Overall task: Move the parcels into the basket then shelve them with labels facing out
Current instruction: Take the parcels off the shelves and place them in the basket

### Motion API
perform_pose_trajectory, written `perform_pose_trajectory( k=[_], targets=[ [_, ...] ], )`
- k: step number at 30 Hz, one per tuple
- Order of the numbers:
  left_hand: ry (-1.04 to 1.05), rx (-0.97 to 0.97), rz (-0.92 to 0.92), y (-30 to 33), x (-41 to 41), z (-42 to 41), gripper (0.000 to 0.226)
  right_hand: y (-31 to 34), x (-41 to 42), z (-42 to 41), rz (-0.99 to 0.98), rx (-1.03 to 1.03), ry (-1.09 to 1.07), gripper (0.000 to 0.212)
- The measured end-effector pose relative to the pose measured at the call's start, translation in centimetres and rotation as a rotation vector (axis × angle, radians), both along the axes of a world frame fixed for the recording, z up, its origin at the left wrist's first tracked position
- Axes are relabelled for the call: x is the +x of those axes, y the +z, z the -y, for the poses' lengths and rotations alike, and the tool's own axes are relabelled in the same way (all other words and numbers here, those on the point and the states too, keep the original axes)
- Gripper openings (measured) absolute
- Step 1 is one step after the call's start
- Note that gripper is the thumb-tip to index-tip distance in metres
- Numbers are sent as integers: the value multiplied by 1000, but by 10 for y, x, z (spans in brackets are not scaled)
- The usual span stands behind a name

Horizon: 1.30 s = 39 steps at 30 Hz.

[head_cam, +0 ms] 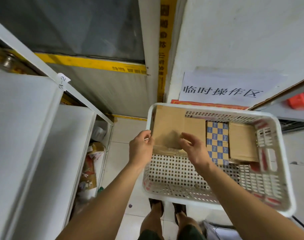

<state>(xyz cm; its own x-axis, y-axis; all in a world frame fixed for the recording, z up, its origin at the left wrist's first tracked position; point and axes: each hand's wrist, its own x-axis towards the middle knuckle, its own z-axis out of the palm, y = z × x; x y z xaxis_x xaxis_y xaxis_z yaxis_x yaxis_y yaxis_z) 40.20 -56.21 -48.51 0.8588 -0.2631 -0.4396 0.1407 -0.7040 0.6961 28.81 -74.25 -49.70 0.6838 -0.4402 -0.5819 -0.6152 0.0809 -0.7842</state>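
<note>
A white perforated plastic basket (286,170) stands in front of me, right of centre. Inside lie a large brown cardboard parcel (168,125) at the far left, a smaller brown parcel (195,127) beside it, a blue-and-tan checkered parcel (217,141) and another brown parcel (242,142) to the right. My left hand (141,148) grips the near left corner of the large brown parcel. My right hand (194,148) hovers with loosely curled fingers over that parcel's near right edge; contact is unclear. No label shows on the parcels' upper faces.
White metal shelving (35,135) marked A-2 fills the left, with packages (90,167) on its lowest level. A paper sign (222,89) hangs on the wall behind the basket. Another shelf (293,110) with a red object is at the right. My feet stand below the basket.
</note>
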Motion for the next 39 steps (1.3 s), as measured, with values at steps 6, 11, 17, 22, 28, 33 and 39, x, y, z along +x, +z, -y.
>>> perform_pose_trajectory(
  k=[6, 11, 17, 22, 28, 33, 39],
  targets=[
    [-38, -17, 15, 64, -22, -32, 22, 70, -8, -11, 100, -154, 226, 36],
    [40, -20, 30, 119, -49, -67, 32, 124, -6, -24, 199, -308, 492, 30],
    [267, 37, 212, 193, -100, -121, 25, 188, 7, -63, 322, -373, 749, 18],
    [490, 74, 346, 244, -149, -188, 16, 241, 16, -135, 448, -314, 951, 19],
    [750, 116, 477, 285, -203, -282, 29, 280, 20, -245, 616, -204, 1155, 26],
    [929, 186, 563, 316, -253, -361, 32, 321, 5, -351, 719, -123, 1369, 27],
    [1117, 175, 663, 342, -314, -450, 30, 351, -30, -471, 851, -37, 1532, 28]
  ],
)
